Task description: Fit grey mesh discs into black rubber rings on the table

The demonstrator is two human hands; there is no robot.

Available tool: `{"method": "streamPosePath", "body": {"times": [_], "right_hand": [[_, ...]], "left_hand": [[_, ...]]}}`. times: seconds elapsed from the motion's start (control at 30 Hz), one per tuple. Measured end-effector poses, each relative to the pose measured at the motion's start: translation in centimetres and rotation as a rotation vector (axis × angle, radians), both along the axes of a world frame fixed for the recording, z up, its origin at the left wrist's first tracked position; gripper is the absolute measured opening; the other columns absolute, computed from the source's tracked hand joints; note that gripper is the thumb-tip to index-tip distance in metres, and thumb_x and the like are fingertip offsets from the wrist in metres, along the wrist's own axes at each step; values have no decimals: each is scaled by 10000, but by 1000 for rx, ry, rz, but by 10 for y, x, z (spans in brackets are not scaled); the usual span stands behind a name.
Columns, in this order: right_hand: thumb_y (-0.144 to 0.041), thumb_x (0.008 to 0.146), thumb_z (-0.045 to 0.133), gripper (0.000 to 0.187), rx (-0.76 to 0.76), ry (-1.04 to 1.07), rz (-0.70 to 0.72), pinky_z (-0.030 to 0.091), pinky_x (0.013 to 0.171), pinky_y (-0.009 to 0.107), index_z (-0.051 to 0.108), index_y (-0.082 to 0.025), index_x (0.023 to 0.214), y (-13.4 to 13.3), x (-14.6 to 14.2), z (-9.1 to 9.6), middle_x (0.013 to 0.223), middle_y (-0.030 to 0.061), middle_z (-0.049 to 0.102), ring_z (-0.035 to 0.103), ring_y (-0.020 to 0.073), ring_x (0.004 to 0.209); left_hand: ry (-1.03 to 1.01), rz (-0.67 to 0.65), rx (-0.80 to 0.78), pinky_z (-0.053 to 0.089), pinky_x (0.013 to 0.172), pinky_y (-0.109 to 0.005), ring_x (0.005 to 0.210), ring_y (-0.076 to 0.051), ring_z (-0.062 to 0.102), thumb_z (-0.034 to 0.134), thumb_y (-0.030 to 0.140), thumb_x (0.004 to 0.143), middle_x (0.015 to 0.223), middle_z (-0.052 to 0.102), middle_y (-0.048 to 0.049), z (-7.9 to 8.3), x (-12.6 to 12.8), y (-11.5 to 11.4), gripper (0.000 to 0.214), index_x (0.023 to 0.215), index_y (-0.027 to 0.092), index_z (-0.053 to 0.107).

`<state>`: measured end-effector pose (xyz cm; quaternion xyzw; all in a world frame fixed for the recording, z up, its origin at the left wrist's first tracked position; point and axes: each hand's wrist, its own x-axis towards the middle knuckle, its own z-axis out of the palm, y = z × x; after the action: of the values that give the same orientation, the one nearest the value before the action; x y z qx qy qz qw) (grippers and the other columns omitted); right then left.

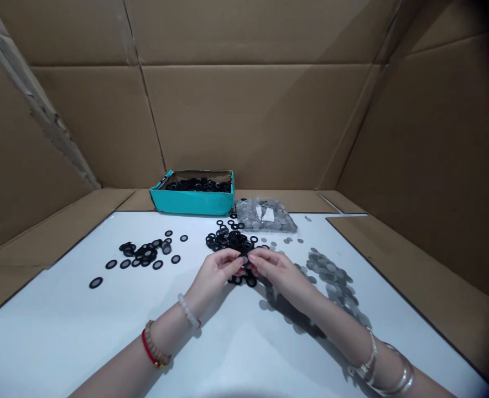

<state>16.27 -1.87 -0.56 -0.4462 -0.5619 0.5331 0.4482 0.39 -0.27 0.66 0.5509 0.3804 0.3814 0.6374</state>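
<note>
Brown cardboard walls [253, 121] are standing around the whole workplace, closing it in at the back and on both sides. A white table [244, 342] is lying flat between them, with cardboard flaps bordering it on the left and right. At the far edge of the table a teal box [192, 202] is sitting open, full of black rings. Just to its right a clear plastic bag [267, 215] of grey discs is resting, almost touching the box. A loose spread of grey discs [331, 276] is trailing down the right side of the table, beside the right forearm. A heap of black rings [230, 240] is lying in the middle, just in front of the bag, and a looser group of rings [142, 253] is lying well apart from it on the left. The left hand [215, 273] and the right hand [280, 271] are meeting at the near edge of the heap, both with fingertips pinched together on a small ring [244, 260], holding it just above the table. Silver bangles [388, 370] are hanging on the right wrist, and a pale bead bracelet [187, 310] is circling the left.
</note>
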Motion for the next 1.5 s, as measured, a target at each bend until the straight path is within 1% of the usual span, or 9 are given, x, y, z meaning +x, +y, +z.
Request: {"method": "streamPosePath", "body": {"times": [0.23, 0.7, 0.8, 0.9, 1.0, 1.2, 1.27, 1.4, 1.5], "right_hand": [[-365, 790, 569, 222, 113, -106, -40, 283, 516, 225, 543, -167, 693, -1, -2, -4, 609, -34, 440, 388, 98, 563], [-438, 837, 425, 335, 13, 13, -113, 404, 609, 265, 601, -159, 772, 3, 0, -4, 733, 41, 577, 511, 147, 653], [-354, 861, 382, 300, 189, -291, -188, 411, 677, 286, 620, -172, 838, 6, 9, -2, 858, 61, 610, 538, 175, 760], [-261, 832, 432, 205, 371, -695, -158, 392, 768, 307, 612, -201, 910, 7, 24, -2, 942, 56, 594, 519, 209, 907], [-281, 808, 497, 218, 364, -915, -87, 389, 781, 314, 601, -198, 981, 8, 37, -4, 952, 76, 572, 507, 231, 938], [-304, 788, 556, 238, 257, -924, 11, 396, 730, 295, 604, -204, 999, 10, 47, -7, 948, 78, 580, 544, 213, 836], [-257, 779, 557, 172, 252, -916, 5, 397, 709, 293, 627, -196, 924, 12, 46, -8, 912, 74, 593, 550, 206, 802], [-214, 757, 554, 107, 207, -862, -33, 396, 615, 270, 617, -185, 838, 17, 46, -10, 794, 53, 618, 562, 184, 701], [-226, 751, 549, 91, 181, -792, -42, 379, 553, 250, 601, -184, 813, 20, 48, -11, 702, 29, 623, 563, 167, 631]], "left_hand": [[177, 194, 142, 422, 550, -246, 562, -126, 525, 654, 339, 652, 581, 539, 4, -7, 3, -3, 235, 636, 141, 530], [-9, 60, -52, 434, 509, -239, 526, -126, 528, 567, 377, 735, 561, 553, -5, -6, 2, 1, 241, 776, 140, 579], [304, 132, 152, 441, 593, -265, 602, -154, 579, 526, 334, 764, 711, 634, -56, -4, -12, 16, 239, 882, 142, 606], [896, 341, 537, 421, 713, -328, 803, -231, 602, 446, 264, 813, 901, 655, -131, 1, -40, 36, 295, 1054, 133, 556], [1414, 504, 611, 399, 702, -396, 776, -283, 594, 366, 213, 836, 814, 648, -170, 7, -71, 51, 279, 1016, 89, 540], [1713, 757, 785, 386, 678, -452, 930, -370, 502, 359, 112, 788, 1026, 530, -260, 10, -89, 56, 251, 922, 62, 565], [1574, 638, 902, 398, 718, -424, 947, -329, 495, 369, 128, 802, 1074, 505, -230, 7, -79, 54, 266, 993, 72, 545], [1186, 81, 972, 419, 785, -346, 892, -224, 517, 367, 205, 850, 972, 543, -103, -9, -47, 41, 234, 965, 163, 567], [1102, 55, 966, 419, 784, -355, 890, -224, 513, 389, 223, 850, 966, 533, -98, -24, -32, 33, 220, 964, 159, 566]]}}
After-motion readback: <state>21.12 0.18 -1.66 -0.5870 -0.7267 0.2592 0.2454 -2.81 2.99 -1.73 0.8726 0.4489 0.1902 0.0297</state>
